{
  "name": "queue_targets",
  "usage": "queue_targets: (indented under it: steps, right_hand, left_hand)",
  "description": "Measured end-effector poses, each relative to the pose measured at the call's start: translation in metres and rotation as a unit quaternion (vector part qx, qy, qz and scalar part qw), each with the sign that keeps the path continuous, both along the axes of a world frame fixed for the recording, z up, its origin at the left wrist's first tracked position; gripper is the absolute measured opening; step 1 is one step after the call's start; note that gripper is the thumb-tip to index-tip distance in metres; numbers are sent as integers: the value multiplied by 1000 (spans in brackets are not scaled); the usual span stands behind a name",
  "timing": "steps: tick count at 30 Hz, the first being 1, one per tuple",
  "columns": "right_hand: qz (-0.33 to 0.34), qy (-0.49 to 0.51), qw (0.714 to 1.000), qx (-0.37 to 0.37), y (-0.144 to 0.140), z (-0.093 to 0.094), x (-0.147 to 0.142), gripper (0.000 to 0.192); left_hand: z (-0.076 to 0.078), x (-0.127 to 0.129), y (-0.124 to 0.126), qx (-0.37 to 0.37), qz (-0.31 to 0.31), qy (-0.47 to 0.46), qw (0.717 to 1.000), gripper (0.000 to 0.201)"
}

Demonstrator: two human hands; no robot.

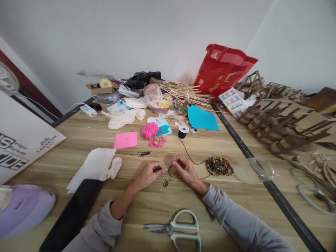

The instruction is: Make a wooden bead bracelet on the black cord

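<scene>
1. Broadly, the wooden table [86,140] carries everything: pale, grained planks, cluttered toward the wall, barer near the person.
2. Behind, a glossy red bag [223,66] leans by a heap of thin bamboo sticks [183,91], and a fuzzy pink yarn ball [149,130] lies nearer.
3. Close to the person lie scissors [177,230], steel blades shut, with pale green loop handles.
4. Just right of the hands sits a round pile of beads [219,166], small, glossy and many-coloured.
5. A black cord [189,156] runs from its spool [183,132] down to the hands.
6. The left hand [149,173] and right hand [185,169] meet at mid-table, both with fingertips pinched on the cord's end; a few strung beads [166,182] rest on the table just below.
7. Stringing seems to be the step in hand; I judge that the next move calls for a steady pinch and a bead fetched from the pile.
</scene>
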State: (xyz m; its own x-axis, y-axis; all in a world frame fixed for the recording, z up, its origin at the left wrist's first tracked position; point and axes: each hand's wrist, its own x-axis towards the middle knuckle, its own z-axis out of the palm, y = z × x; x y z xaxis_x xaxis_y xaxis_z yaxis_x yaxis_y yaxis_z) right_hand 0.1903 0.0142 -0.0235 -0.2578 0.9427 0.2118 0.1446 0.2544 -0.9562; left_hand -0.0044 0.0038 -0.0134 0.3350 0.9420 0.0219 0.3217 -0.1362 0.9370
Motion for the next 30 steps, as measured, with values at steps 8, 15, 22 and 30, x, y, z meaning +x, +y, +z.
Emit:
queue_targets:
  steps: [8,15,22,30]
  right_hand:
    - [-48,94,991,-84,5,3,1,36]
    - [-51,99,990,-90,6,2,1,36]
    - [-2,-4,1000,-5,1,6,2,33]
    - [91,-118,981,127,-6,7,-1,19]
  left_hand:
    - [6,-1,1,-39,10,-31,999,15]
    - [7,-1,2,-57,17,-46,997,17]
    - [7,-1,3,-62,13,-61,996,15]
    - [9,-1,2,-71,18,-72,995,17]
